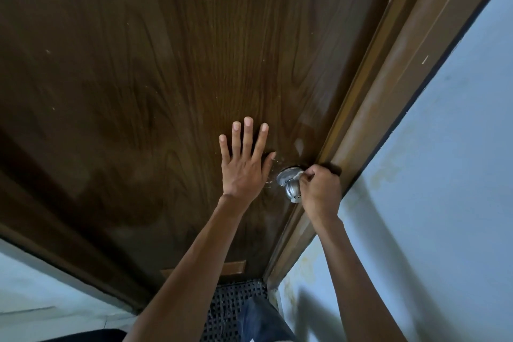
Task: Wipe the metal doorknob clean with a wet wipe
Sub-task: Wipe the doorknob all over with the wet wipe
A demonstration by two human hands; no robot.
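**Brown door held flat while the knob is wiped**

Dark brown wood of the door [166,64] fills most of the view. On it, the left hand [244,166] is laid flat with its fingers spread wide, and nothing is held. Its thumb is just beside the knob's round plate [284,174]; whether they touch cannot be told.

Next comes the metal doorknob [293,194], near the door's right edge. It sticks straight out from the door toward the person, with a thin neck between plate and ball. A small bit of white wet wipe [299,174] is seen pressed at the neck, on the knob's right side. The wipe is pinched in the right hand [322,191], whose fingers are curled tight around it.

So the knob lies just left of that grip, and the right hand is the nearer one. Most likely the wipe is meant to be rubbed round the neck and out along the ball, whose left side and tip are bare.

Further right, the door frame [388,119] and a pale blue wall [444,203] are seen.
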